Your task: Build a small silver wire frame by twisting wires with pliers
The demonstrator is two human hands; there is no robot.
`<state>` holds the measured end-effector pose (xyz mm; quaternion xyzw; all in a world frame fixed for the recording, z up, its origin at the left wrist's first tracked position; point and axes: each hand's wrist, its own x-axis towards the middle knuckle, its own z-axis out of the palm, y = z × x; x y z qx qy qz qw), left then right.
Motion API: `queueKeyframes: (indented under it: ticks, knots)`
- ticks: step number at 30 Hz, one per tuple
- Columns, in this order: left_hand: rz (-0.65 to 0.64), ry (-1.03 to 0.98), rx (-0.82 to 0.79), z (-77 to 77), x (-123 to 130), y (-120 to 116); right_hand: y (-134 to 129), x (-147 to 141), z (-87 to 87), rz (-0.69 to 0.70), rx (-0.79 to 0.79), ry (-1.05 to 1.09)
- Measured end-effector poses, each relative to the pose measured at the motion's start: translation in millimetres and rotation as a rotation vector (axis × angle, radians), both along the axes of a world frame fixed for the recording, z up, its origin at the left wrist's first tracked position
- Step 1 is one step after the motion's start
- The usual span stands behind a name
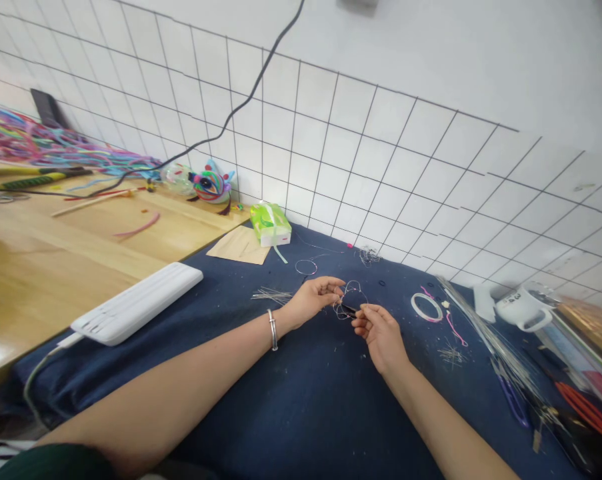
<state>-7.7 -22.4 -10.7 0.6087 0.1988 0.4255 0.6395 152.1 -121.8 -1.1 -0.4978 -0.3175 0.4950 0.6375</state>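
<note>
Over the dark blue cloth, my left hand [317, 300] pinches a thin wire shape [352, 288] bent into several loops. My right hand [379, 331] is closed opposite it, thumb and finger together on the same wire piece. A small dark strip [349, 311] shows between the two hands; what it is I cannot make out. Just left of my left hand lies a bundle of short straight wires [271, 295]. Behind it rests a wire ring [306, 267] with a long tail.
A white power strip [138, 303] stands at the left. A green tissue pack [271, 225] sits behind, near the grid wall. To the right are a white ring roll [427, 307], long wires [481, 333], purple-handled scissors [513, 400] and a white mug [523, 313].
</note>
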Motion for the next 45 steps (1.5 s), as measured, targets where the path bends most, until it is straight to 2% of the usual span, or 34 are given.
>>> queueKeyframes:
  ticks: [12, 18, 23, 29, 39, 45]
  knots:
    - [0.005, 0.02, -0.015, 1.5, -0.4, -0.7, -0.2, -0.3, 0.2, 0.006, 0.002, -0.026]
    - [0.018, 0.044, -0.017, 11.9, -5.3, -5.0, -1.7, -1.6, 1.9, 0.018, -0.004, -0.085]
    - [0.087, 0.067, -0.017, 18.7, -7.8, -6.5, -4.6, -6.6, 2.2, 0.069, -0.025, -0.152]
    - [0.091, 0.177, 0.003, 16.7, -6.9, -5.3, -5.6, -8.4, 2.0, 0.092, -0.032, -0.181]
    - [0.107, 0.141, -0.001, 9.0, -3.2, -2.8, -5.7, -10.7, 0.2, 0.095, -0.046, -0.173]
    - [0.096, 0.128, 0.007, 10.2, -3.6, -5.1, -6.5, -11.9, 0.3, 0.1, -0.05, -0.164]
